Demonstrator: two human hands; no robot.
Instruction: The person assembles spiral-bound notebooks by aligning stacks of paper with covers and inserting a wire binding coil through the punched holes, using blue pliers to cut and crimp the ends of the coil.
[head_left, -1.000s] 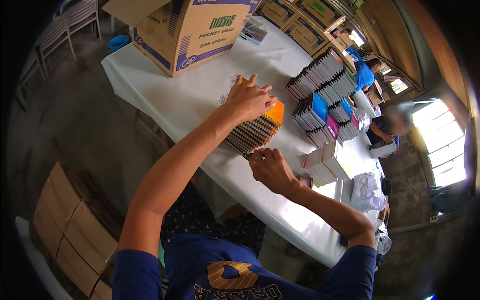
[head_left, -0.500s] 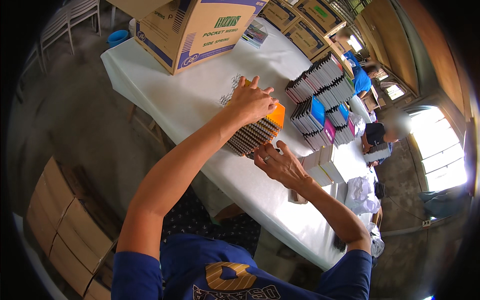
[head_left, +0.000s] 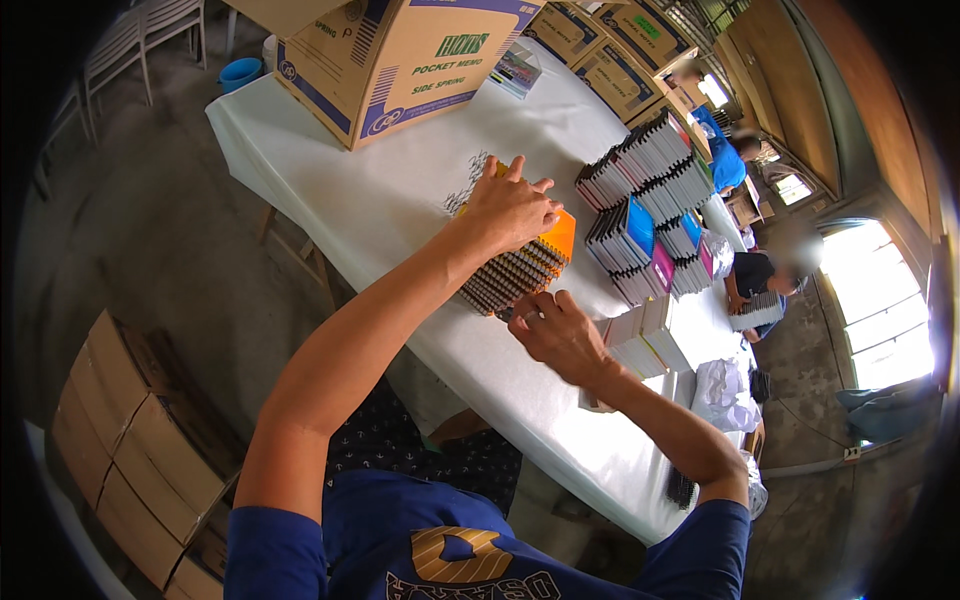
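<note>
A stack of small spiral notebooks (head_left: 512, 276) with orange covers sits on the table, its rows of dark wire coils facing me. My left hand (head_left: 508, 208) lies across the top of the stack with its fingers spread. At the stack's near right corner, my right hand (head_left: 555, 335) is closed, fingertips curled in against the lower coils. Whatever it pinches there is hidden by the fingers. Just beyond the left hand, thin dark wire bits (head_left: 466, 182) lie scattered on the white table cover (head_left: 330, 190).
A large cardboard carton (head_left: 420, 70) stands at the far left of the table. Several piles of notebooks (head_left: 640, 190) rise to the right, with pale stacked pads (head_left: 645, 335) nearer me. Plastic bags (head_left: 725, 390) lie at the right edge. Another person (head_left: 755, 285) handles notebooks beyond.
My right hand's fingers have curled in more tightly near the stack's lower corner. My left hand stays on top of the notebooks. The view has shifted slightly.
</note>
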